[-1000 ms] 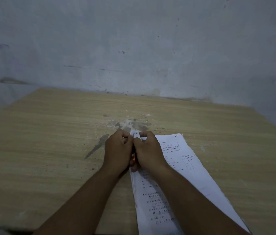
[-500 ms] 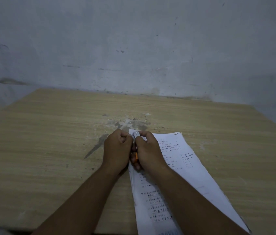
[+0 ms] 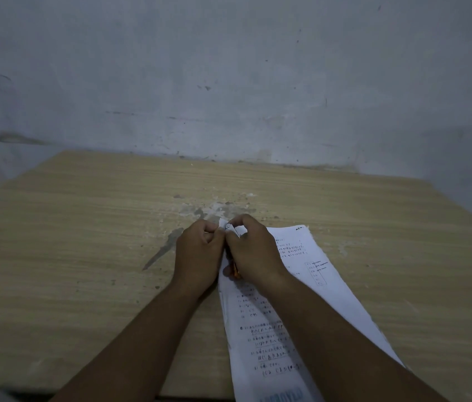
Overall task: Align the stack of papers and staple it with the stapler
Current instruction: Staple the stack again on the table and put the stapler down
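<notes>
White printed paper stack [image 3: 330, 297] on tan wood-grain worktop [image 3: 84, 256]: left hand [image 3: 200, 256] pinches top corner, right hand [image 3: 253, 250] clasps orange stapler [image 3: 236, 271] there; stapling apparently under way, unconfirmed.

White papers [image 3: 334, 300] (black print), orange stapler [image 3: 236, 271], tan woodgrain table [image 3: 84, 242]

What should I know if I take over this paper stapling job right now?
Left grip: fingers curled, seems to pinch the far-left corner of the stack of papers.
Right grip: curled round the stapler, mostly hidden, at that same corner.
The papers lie on the table, partly under the right forearm.
Done: sheets look roughly squared, stapler at the corner.
Left: cannot tell if the staple is in; squeeze, check, then put the stapler down.
</notes>
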Tool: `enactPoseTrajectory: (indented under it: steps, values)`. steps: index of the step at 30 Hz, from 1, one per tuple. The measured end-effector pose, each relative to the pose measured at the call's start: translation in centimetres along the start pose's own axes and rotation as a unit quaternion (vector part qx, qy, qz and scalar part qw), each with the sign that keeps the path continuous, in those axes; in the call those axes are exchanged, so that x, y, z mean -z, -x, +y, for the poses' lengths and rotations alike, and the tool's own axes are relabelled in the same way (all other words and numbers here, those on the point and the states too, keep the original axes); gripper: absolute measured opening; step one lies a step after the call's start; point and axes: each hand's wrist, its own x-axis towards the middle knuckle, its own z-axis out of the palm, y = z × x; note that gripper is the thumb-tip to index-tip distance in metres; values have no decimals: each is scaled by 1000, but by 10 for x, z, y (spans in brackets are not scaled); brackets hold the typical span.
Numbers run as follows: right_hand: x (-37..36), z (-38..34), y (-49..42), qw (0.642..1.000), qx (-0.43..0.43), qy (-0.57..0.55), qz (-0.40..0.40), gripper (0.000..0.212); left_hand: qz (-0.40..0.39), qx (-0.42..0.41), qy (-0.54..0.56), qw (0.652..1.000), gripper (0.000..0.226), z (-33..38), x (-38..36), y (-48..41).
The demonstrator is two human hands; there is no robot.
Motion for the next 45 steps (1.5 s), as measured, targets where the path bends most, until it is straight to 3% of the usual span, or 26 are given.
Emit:
enactPoseTrajectory:
  steps: [2,5,8,13,22,29,31,33,36,40,45]
  values:
    - [1,-4,-1,997,-41,-65,-10,10,-2,0,10,1000,18,1,0,1]
    - [1,-6,-3,997,-41,-58,-10,10,-1,0,9,1000,19,1,1,1]
    - [3,-6,-6,999,-20,-9,-24,11,-8,-4,5,1000,17,0,1,1]
    - [13,-6,-17,978,88,186,-16,10,-21,-9,1,1000,15,-4,0,-1]
    - [17,-13,-30,953,121,273,-50,4,-39,-2,26,999,17,-5,0,-1]
    - [19,-13,-33,951,80,297,-39,16,-26,-13,-7,1000,21,-6,-3,-2]
    - [24,-13,-31,968,48,243,-45,14,-21,-16,-22,999,21,-4,-3,-1]
    - [32,-14,-29,991,-11,108,-78,12,-18,-9,-24,1000,21,-2,-2,-1]
    - [47,-13,-26,989,-94,-44,-105,12,-19,2,-12,1000,21,-2,-3,-2]
    - [68,-6,-26,977,-141,-113,-116,12,-26,23,-17,999,19,-3,-3,-3]
    - [101,8,-28,976,-159,-115,-96,12,-29,37,-59,997,20,3,-6,-6]
